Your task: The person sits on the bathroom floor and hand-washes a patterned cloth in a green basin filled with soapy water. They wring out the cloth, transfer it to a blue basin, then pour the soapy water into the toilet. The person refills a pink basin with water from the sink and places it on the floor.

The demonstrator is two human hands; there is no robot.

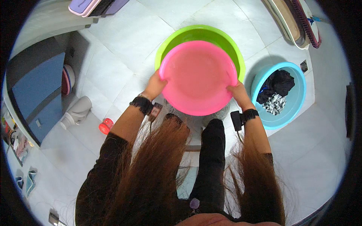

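Both of my hands hold a round pink plastic basin [198,76] by its rim. My left hand [155,85] grips the left side, its thumb over the edge. On the right side, my right hand [239,91] does the same. The basin overlaps a larger green plastic basin [199,29], whose far part shows beyond it. Whether the two touch, I cannot tell. To the right stands a light blue basin [295,104] with bunched black cloth [280,82] and a black-and-white cloth [275,104] inside.
On the tiled floor to the left lie a grey plastic jug [77,111] and a red container [105,126]. A blue-fronted cabinet [39,82] stands at the far left. A floor drain [304,66] is beyond the blue basin. My long hair hangs between my arms.
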